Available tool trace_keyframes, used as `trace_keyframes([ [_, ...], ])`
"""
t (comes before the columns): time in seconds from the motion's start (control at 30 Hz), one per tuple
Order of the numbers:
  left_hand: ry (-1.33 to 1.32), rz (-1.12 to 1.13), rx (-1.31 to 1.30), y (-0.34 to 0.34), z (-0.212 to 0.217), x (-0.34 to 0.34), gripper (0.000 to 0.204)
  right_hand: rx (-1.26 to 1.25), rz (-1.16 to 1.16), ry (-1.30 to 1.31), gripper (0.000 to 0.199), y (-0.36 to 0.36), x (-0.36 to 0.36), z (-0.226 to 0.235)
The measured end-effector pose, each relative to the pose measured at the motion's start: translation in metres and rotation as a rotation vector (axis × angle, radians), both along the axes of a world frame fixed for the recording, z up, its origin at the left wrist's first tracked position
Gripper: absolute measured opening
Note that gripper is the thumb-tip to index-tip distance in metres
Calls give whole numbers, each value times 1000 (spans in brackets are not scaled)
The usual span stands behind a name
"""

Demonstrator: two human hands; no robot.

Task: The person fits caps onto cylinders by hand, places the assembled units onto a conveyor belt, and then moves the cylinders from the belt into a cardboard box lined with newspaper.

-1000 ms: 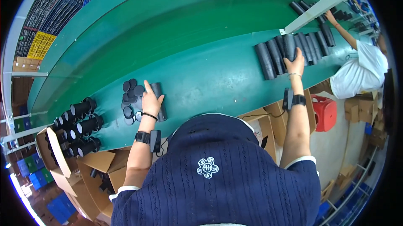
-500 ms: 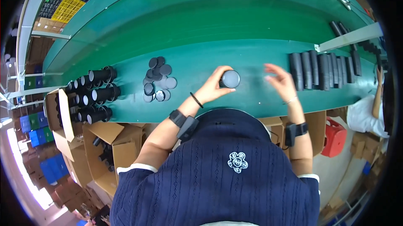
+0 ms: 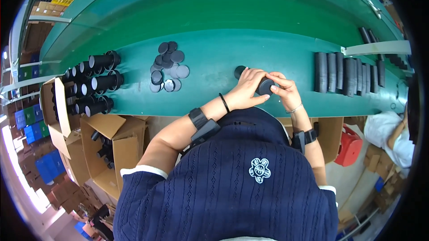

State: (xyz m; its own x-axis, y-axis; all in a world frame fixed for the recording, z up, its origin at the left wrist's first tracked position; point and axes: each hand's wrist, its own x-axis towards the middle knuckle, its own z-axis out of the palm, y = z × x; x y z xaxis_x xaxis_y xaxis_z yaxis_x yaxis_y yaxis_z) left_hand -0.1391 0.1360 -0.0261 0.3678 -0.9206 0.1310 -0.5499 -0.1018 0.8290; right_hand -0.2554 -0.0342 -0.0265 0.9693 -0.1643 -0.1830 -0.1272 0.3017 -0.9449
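Note:
Across the middle of the workbench lies a black cylindrical tube (image 3: 239, 71), tilted, its far end showing beyond my knuckles. My left hand (image 3: 247, 90) is wrapped over its body. At the near right end sits a round black cap (image 3: 265, 86), with the fingers and thumb of my right hand (image 3: 286, 91) closed about its edge. Whether the cap is fully seated on the tube cannot be made out. To the left of my hands is a loose pile of flat black discs (image 3: 170, 59), a few of them shinier than the others.
Black tubes with wider collars (image 3: 106, 81) lie stacked at the bench's left end, beside an open carton (image 3: 65, 107). Plain black tubes (image 3: 348, 75) stand in a row at right, near a pale metal post (image 3: 377, 48). A red stool (image 3: 348, 146) and another person (image 3: 386, 133) are beyond.
My right hand has come in from the right and closed on the capped end. The tube, end-up before, is now tilted over, and my left hand has shifted right along with it.

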Motion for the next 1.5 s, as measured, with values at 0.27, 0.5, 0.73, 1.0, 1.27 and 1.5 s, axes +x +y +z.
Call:
trace_keyframes([
  [0.27, -74, 2, -34, 3, 9, 14, 72, -55, -233, 166, 35, 14, 2, 4],
  [0.5, 279, 0, -7, 6, 15, 25, 66, 260, -207, 211, 23, 17, 23, 6],
  [0.73, 397, 105, -26, 2, -7, 17, 59, 229, -118, 190, 24, 8, 30, -2],
  [1.0, 647, 188, -53, 1, 30, 27, 73, -195, 58, 45, 87, 30, 25, -31],
  [1.27, 321, 200, -85, 0, 43, 14, 62, -224, 222, 50, 74, 25, 30, -62],
  [1.5, 252, 288, -32, -2, 46, 7, 58, -263, 244, -48, 70, 32, 29, -61],
])
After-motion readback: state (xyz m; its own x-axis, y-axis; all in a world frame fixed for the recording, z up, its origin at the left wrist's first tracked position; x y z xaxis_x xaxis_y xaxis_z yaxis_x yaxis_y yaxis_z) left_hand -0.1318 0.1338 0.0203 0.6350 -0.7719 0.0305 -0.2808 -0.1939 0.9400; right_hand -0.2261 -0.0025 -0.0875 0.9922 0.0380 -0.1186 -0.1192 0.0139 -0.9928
